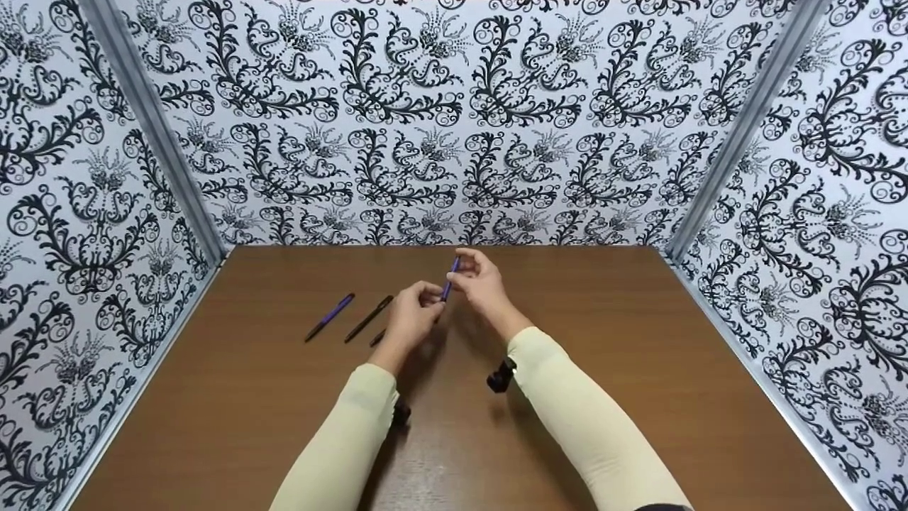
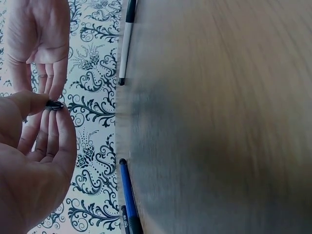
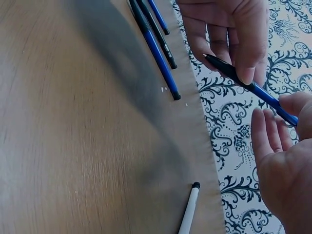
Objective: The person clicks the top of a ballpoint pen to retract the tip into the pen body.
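We judge the slim blue-and-black plastic pen (image 3: 263, 96) light, stiff, slightly slick — best pinched along its barrel; our left grip (image 1: 413, 312) pinches its black section, our right grip (image 1: 484, 285) its blue.

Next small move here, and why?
I'd probably have the right hand let go of the held pen: the left hand pinches it too, and is nearer the three pens lying to its left.
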`<state>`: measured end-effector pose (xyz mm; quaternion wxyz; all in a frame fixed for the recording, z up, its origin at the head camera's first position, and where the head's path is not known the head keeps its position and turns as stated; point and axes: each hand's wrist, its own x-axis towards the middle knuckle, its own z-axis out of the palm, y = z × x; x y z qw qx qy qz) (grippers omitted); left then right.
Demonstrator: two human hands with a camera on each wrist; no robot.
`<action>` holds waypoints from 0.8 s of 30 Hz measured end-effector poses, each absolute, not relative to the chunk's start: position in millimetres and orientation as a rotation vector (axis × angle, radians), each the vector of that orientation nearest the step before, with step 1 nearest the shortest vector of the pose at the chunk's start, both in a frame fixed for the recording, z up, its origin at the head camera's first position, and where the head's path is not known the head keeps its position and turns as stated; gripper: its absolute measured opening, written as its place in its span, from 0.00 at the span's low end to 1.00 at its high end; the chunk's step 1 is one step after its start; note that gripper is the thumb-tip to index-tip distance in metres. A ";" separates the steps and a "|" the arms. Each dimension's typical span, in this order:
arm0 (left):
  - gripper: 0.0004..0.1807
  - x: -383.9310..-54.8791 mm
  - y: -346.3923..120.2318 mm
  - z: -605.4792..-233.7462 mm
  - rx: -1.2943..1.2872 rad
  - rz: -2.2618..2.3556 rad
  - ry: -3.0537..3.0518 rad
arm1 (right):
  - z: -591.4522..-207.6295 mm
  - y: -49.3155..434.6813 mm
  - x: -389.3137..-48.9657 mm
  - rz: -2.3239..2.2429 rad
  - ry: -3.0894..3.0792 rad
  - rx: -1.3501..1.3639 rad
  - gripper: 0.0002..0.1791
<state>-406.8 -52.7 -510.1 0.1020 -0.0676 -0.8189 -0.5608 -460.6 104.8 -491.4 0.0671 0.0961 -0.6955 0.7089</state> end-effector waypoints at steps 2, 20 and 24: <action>0.09 -406.5 -53.2 -510.2 -0.206 -1.665 -2.412 | -490.2 104.8 -459.5 2.143 -2.093 0.297 0.30; 0.09 -405.4 -53.8 -510.0 -0.266 -1.771 -2.337 | -481.4 106.8 -451.0 2.151 -2.061 0.415 0.31; 0.09 -403.7 -53.0 -509.2 -0.274 -1.791 -2.321 | -480.2 108.0 -449.5 2.155 -2.067 0.403 0.32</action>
